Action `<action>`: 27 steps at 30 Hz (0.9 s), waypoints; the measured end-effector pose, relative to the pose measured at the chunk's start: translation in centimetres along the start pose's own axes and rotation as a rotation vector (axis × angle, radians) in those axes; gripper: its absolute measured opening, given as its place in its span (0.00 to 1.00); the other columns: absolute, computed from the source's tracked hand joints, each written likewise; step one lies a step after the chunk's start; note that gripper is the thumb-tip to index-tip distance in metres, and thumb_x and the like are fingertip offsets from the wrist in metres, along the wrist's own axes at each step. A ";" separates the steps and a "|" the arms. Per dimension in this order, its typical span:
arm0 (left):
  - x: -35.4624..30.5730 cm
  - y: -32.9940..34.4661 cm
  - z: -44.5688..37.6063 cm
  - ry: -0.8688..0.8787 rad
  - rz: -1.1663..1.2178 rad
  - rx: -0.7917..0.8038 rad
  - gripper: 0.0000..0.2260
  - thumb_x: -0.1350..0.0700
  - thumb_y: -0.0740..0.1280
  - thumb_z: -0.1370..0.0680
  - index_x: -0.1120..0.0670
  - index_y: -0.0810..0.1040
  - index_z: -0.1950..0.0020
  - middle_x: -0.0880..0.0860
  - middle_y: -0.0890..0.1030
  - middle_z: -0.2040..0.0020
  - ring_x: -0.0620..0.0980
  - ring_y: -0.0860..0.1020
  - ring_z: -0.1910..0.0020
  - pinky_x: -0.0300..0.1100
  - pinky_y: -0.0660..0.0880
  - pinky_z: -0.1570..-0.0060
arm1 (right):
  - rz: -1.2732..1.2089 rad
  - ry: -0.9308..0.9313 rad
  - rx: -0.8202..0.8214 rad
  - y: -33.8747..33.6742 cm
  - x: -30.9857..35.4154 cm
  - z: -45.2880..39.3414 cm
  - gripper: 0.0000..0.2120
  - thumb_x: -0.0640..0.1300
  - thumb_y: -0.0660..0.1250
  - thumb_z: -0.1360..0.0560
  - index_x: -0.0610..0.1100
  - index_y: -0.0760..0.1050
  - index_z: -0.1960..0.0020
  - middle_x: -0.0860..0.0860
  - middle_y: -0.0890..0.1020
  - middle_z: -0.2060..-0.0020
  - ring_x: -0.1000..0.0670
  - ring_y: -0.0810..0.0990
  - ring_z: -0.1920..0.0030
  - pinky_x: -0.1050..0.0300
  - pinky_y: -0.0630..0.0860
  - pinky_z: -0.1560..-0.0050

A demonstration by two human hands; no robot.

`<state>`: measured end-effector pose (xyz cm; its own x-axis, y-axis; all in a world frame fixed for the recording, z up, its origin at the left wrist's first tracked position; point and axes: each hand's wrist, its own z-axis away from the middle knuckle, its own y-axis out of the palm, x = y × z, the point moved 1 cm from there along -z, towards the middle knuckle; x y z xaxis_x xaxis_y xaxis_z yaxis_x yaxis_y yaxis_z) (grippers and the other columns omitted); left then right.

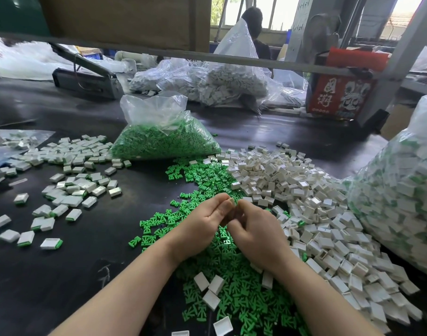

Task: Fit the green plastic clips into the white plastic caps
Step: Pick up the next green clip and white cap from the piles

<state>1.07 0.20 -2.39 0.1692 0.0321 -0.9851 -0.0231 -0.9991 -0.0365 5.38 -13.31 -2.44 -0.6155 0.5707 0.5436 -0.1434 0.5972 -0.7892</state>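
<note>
Both hands' (232, 215) grip pinches one white cap (231, 202) over dark table (91, 238) (workshop).

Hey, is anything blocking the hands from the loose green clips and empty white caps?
Nothing visible. The hands, pinching a cap between them, hover right above the green clips, and the white caps lie uncovered just right.

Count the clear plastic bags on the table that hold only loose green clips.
1. The bag of green clips sits behind the loose piles, left of centre. The other bags hold white or assembled parts; more may be hidden.
</note>
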 end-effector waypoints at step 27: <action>-1.2 -0.9 -0.1 0.111 -0.136 -0.055 0.15 0.53 0.62 0.20 0.55 0.78 0.34 0.48 0.83 0.41 0.40 0.78 0.39 0.32 0.72 0.41 | -0.569 -0.042 -0.370 -1.5 0.1 -0.4 0.02 0.39 0.71 0.25 0.45 0.81 0.54 0.46 0.82 0.67 0.39 0.80 0.68 0.38 0.76 0.67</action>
<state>0.99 1.10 -1.17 0.2751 0.1663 -0.9469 0.0612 -0.9860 -0.1554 5.85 -13.94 -1.06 -0.5536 0.0927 0.8276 -0.1836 0.9557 -0.2299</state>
